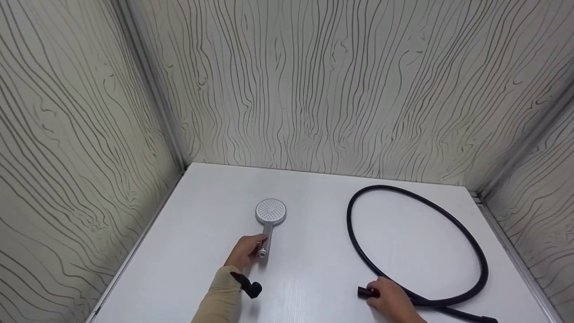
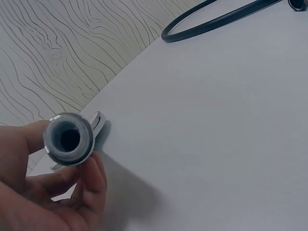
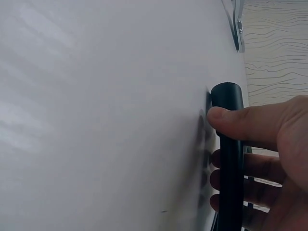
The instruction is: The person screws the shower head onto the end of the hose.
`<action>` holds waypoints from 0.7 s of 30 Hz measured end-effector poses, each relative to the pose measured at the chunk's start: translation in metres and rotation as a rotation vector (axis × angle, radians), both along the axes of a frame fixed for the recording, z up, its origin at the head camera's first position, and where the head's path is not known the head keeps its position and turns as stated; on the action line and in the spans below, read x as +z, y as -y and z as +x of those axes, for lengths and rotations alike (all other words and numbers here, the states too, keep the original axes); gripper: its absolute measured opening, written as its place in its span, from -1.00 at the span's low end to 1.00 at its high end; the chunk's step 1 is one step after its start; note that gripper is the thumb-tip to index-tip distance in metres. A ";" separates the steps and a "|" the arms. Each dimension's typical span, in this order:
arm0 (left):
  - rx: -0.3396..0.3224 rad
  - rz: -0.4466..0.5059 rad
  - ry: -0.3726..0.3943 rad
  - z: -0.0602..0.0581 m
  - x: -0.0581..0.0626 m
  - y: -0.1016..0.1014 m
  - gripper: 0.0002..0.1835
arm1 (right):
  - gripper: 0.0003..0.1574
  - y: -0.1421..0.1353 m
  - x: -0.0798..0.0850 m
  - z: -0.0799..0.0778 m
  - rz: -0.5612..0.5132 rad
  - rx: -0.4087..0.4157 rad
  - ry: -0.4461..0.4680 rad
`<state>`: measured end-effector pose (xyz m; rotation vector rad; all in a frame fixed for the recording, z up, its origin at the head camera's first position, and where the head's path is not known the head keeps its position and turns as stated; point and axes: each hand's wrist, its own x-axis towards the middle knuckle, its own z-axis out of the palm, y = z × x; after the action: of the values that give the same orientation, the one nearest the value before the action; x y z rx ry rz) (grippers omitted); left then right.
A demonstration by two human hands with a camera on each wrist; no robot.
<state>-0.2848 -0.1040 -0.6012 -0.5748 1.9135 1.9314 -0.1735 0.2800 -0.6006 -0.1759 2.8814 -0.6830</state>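
A grey shower head [image 1: 271,211] with a pale, dotted round face lies face up towards the left of the white table. My left hand [image 1: 245,250] grips its handle near the lower end. That end's round, hollow connector [image 2: 70,139] faces the camera in the left wrist view. On the right, my right hand [image 1: 391,297] holds the end of a black shower hose [image 1: 462,229], thumb on one side and fingers curled round the other. The thick end fitting [image 3: 227,96] sticks out past the thumb, close over the table. Between the two hands lies a wide gap.
The hose loops across the right half of the white table [image 1: 309,215], its other end [image 1: 489,319] near the front right. Wood-grain panels [image 1: 287,89] rise at the back and both sides. A black strap piece [image 1: 246,285] sits on the left wrist.
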 end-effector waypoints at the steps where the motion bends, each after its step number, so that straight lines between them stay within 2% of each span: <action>1: 0.000 0.009 0.001 0.001 -0.001 0.000 -0.71 | -0.73 0.000 0.000 0.000 -0.007 -0.006 0.008; 10: 0.025 0.144 0.020 0.006 -0.007 -0.003 -0.65 | -0.72 -0.001 -0.003 -0.002 -0.061 -0.030 0.048; 15: -0.002 0.236 -0.001 0.004 -0.005 -0.007 -0.67 | -0.70 -0.002 -0.002 -0.003 -0.101 -0.056 0.055; 21: -0.014 0.238 -0.026 0.003 -0.003 -0.011 -0.68 | -0.67 -0.003 0.005 -0.007 -0.144 -0.063 0.032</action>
<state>-0.2821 -0.0931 -0.6046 -0.4671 1.6632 2.1267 -0.1801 0.2833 -0.5958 -0.0924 2.8182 -0.8969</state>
